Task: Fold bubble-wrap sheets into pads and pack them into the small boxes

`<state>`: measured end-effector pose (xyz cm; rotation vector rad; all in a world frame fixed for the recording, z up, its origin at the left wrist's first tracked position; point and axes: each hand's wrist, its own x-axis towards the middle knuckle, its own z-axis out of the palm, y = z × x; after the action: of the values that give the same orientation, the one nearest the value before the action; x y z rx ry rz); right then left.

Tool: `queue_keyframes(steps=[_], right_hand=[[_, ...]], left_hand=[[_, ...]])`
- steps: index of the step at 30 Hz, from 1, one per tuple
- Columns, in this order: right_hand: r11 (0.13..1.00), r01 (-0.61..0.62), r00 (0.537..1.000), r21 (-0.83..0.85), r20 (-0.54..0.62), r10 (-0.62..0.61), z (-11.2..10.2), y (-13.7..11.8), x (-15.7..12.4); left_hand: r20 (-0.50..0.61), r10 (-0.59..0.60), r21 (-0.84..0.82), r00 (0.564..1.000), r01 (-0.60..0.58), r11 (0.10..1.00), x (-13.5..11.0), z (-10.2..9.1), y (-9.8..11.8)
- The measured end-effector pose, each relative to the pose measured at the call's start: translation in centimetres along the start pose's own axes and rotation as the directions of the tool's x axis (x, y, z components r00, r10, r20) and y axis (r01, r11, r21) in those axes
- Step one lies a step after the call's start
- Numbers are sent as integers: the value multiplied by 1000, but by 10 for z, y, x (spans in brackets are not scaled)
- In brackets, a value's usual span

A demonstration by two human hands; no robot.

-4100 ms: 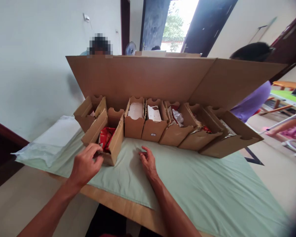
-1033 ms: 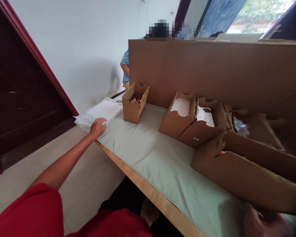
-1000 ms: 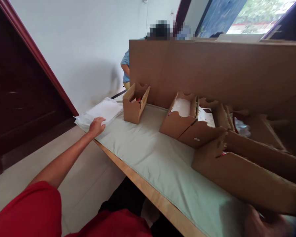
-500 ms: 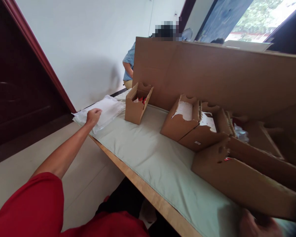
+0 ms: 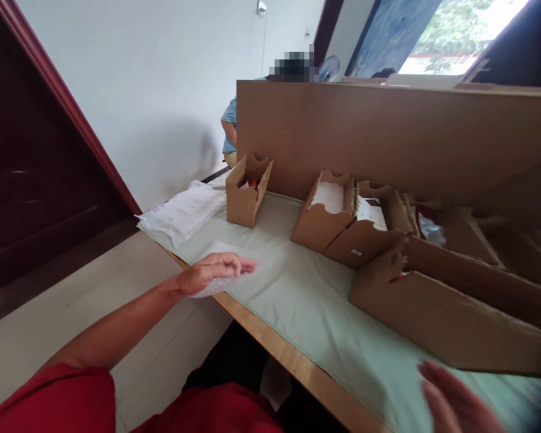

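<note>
My left hand (image 5: 211, 272) is over the near edge of the table and holds a thin clear plastic bag (image 5: 216, 287), which is blurred by motion. Behind it, at the table's left end, lies the stack of clear plastic bags (image 5: 180, 211). My right hand (image 5: 455, 402) shows at the bottom right with its fingers spread, holding nothing, just in front of a long cardboard box (image 5: 451, 316). A small open cardboard box (image 5: 244, 195) stands beside the stack.
Pale green cloth (image 5: 293, 282) covers the wooden table. More open cardboard boxes (image 5: 327, 216) with packets stand in a row before a tall cardboard wall (image 5: 388, 132). A person in blue (image 5: 229, 123) is behind the wall. A dark door (image 5: 27, 180) is at the left.
My left hand has left the stack and come back toward me with one plastic bag. My right hand has let go of the long box and opened.
</note>
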<state>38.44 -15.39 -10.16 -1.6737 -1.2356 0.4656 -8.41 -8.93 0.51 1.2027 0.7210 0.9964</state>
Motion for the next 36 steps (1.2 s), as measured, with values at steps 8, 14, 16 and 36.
queue_keyframes(steps=[8, 14, 16, 36], right_hand=[[894, -127, 782, 430, 598, -177, 99, -67, -37], [803, -249, 898, 542, 440, -18, 86, -72, -22], [827, -173, 939, 535, 342, -25, 76, -80, -13], [972, 230, 910, -53, 365, -195, 24, -16, -38]], left_hand=[[480, -41, -316, 876, 216, 924, 19, 82, -3], [212, -152, -139, 965, 184, 973, 34, 76, 10], [152, -153, -122, 976, 172, 978, 45, 72, 1], [252, -32, 739, 967, -171, 652, 58, 75, -121]])
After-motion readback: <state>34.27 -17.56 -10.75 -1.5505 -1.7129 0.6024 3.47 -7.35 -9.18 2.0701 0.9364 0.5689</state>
